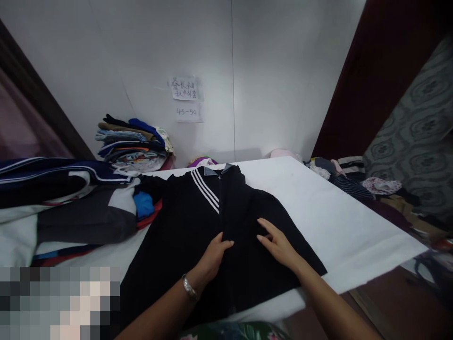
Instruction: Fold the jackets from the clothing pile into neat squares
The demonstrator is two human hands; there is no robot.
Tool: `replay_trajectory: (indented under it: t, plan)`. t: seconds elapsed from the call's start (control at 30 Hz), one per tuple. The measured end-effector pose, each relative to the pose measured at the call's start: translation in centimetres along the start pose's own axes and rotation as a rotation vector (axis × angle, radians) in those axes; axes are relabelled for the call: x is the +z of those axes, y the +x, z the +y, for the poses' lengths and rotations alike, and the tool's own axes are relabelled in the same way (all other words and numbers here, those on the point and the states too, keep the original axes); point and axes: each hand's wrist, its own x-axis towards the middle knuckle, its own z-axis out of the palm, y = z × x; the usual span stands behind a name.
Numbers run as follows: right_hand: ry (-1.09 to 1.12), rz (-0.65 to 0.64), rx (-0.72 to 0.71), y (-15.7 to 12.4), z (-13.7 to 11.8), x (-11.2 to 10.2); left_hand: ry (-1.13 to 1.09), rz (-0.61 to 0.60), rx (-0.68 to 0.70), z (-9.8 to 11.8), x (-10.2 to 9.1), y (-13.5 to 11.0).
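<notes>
A black zip-front jacket (191, 222) lies spread on the white table, front up, with its collar at the far side. Three white diagonal stripes cross one side of its chest, and the zip runs down the middle. My left hand (211, 257), with a silver bracelet at its wrist, is at the front beside the zip, fingers curled on the cloth and thumb pointing right. Over the other front half, my right hand (278, 243) is open, its thumb and fingers apart, on or just above the cloth.
Folded clothes (132, 141) are stacked at the back left against the wall. More garments (88, 212) lie on the left of the white table (339, 236). Piled clothes (375, 186) run beyond its right edge. Two handwritten paper notes (187, 89) hang on the wall.
</notes>
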Motion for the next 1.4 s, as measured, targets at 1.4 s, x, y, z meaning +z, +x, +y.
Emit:
replay_trajectory:
  t: [1.4]
  plan:
    - [-0.075,0.26,0.359,-6.2,2.3,-7.9,-0.036,-0.149,0.422,21.6,3.7,6.1]
